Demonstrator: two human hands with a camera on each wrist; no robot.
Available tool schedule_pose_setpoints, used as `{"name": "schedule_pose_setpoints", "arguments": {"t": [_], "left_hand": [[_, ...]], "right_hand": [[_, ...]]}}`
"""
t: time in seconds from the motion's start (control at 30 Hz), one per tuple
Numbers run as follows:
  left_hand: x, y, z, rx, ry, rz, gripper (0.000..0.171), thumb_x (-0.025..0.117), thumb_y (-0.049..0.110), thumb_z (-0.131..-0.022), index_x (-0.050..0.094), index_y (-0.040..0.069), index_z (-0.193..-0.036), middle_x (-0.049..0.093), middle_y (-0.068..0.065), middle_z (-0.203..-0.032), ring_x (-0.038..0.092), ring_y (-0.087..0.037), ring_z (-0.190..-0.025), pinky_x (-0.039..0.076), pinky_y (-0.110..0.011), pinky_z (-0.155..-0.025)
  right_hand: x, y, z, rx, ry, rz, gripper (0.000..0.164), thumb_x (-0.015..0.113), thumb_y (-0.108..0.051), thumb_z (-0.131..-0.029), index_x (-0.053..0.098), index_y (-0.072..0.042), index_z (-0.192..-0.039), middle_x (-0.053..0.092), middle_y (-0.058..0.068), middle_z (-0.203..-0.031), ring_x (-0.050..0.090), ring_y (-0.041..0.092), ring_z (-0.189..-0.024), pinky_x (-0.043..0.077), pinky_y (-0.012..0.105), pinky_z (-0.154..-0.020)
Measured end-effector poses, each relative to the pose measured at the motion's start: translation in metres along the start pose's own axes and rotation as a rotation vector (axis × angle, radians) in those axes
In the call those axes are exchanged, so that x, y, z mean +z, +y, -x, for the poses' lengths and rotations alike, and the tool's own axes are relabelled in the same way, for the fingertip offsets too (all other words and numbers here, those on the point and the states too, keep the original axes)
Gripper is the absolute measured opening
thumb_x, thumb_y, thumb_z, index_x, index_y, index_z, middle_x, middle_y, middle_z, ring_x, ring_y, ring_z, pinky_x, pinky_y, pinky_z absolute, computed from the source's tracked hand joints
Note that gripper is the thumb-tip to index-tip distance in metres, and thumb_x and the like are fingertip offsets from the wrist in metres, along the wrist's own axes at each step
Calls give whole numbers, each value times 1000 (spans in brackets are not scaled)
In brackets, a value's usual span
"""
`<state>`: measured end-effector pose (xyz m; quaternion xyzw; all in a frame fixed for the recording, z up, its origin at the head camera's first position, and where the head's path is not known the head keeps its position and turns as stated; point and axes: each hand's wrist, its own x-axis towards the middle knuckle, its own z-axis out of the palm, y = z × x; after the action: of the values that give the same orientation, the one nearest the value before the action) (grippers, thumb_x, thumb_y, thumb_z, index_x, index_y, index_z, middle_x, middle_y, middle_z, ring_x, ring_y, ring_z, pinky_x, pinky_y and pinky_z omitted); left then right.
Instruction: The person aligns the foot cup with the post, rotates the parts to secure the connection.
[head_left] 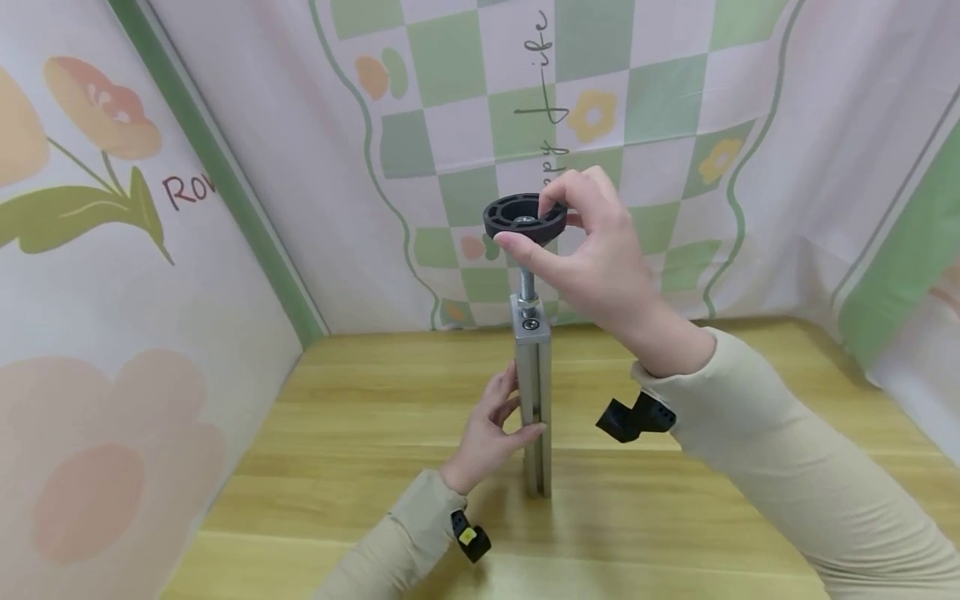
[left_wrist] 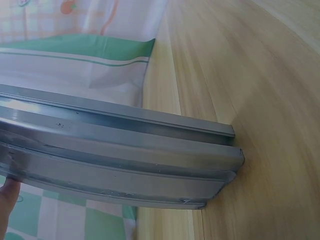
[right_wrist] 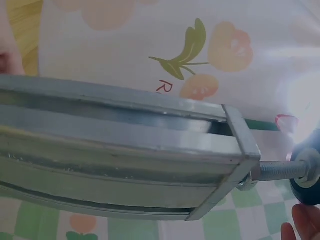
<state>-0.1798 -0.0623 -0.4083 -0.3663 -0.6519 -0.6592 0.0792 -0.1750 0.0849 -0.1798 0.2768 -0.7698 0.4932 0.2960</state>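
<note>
Your bar stands upright on the table, near the centre of your head view, a little toward 3 o'clock. Your left hand reaches in from 8 o'clock and grips it below mid-length, thumb on the near face and fingers round the far side. At the bar's 12 o'clock end sit a plate with a screw, then a nut on a threaded bolt that rises to a black disc. Your right hand, coming from 4 o'clock, pinches the disc's rim between thumb and fingers.

As for writing, the back curtain at 12 o'clock carries sideways script: "life", and nearer your right hand what looks like "ppy", its start hidden by that hand. The side curtain at 9 o'clock shows "Row" at about 10 o'clock, its last letter cut by a fold; the right wrist view catches the R, turned round, just above the bar.
</note>
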Motion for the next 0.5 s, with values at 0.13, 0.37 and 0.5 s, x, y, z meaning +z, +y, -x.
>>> {"name": "schedule_pose_setpoints", "arguments": {"t": [0.13, 0.37, 0.5], "left_hand": [[0, -1, 0, 9, -2, -3, 101, 64, -16, -80, 21, 48, -145, 31, -24, -140, 39, -6, -126, 41, -37, -106], [0, 1, 0, -8, 6, 3, 102, 64, -17, -79, 23, 52, -142, 31, -25, -140, 40, -5, -124, 40, -44, -106], [0, 1, 0, 15, -11, 11, 100, 64, -15, -80, 18, 40, -149, 30, -27, -139, 39, -5, -125, 39, -49, -105]], "right_hand": [[0, 5, 0, -11, -24, -49, 57, 72, -47, -80, 53, -3, -111, 47, 4, -103, 44, 8, -100, 44, 30, -91], [0, 26, -12, 86, -208, -632, 46, 52, -37, -92, 41, -12, -129, 52, 9, -110, 56, 19, -99, 42, 34, -94], [0, 38, -16, 117, -343, -835, 54, 54, -42, -90, 40, -11, -131, 57, 6, -110, 57, 17, -101, 39, 39, -95]]}}
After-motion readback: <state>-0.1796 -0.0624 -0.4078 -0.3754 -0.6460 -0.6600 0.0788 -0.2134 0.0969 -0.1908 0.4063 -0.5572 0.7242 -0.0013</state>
